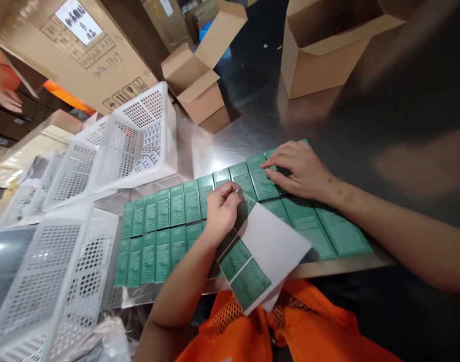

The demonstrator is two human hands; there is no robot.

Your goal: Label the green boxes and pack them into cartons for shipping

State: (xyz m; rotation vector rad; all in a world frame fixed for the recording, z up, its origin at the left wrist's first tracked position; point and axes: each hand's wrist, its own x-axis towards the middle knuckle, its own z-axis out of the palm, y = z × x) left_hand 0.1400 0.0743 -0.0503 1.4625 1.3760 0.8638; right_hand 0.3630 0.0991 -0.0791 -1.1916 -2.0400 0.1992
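Two rows of shiny green boxes (177, 205) stand side by side along the near edge of the metal table. My left hand (222, 208) is closed, pinching the upper corner of a label sheet (275, 241). The sheet has green rectangles on its left part and a plain white area on the right; it hangs tilted over the near row and the table edge, hiding some boxes. At the right end of the far row, my right hand (299, 168) rests over the box tops, thumb and fingers apart, holding nothing.
White perforated baskets (169, 136) stand left of the boxes, one with small blue-and-white printed pieces inside. Behind are an open small carton (203, 98), a larger open carton (324, 65) and a big marked carton (101, 55). Another person's hand (7, 99) shows far left.
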